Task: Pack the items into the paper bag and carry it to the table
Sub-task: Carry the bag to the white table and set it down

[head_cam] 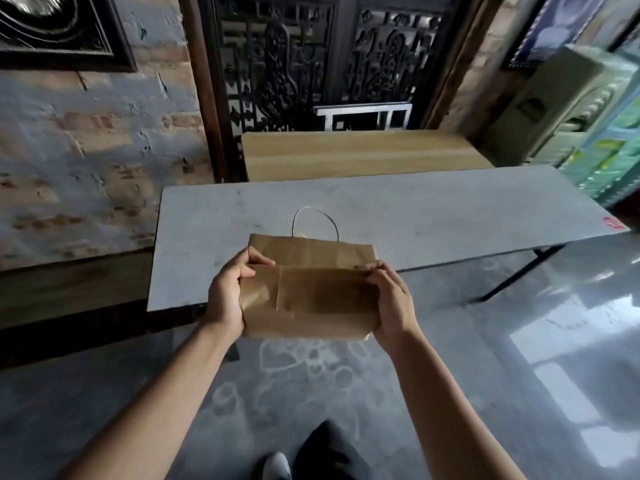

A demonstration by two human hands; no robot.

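Observation:
A brown paper bag (pixel 308 296) is held in the air in front of me, its top folded over and its thin looped handle sticking up at the far side. My left hand (pixel 227 292) grips the bag's left end. My right hand (pixel 393 299) grips its right end. The bag hangs over the near edge of a long grey table (pixel 433 216). What is inside the bag is hidden.
A wooden table (pixel 360 154) stands behind the grey one, against a dark carved screen. A brick wall runs along the left. Stacked green packages (pixel 609 133) fill the right. The glossy floor lies below, with my shoe at the bottom edge.

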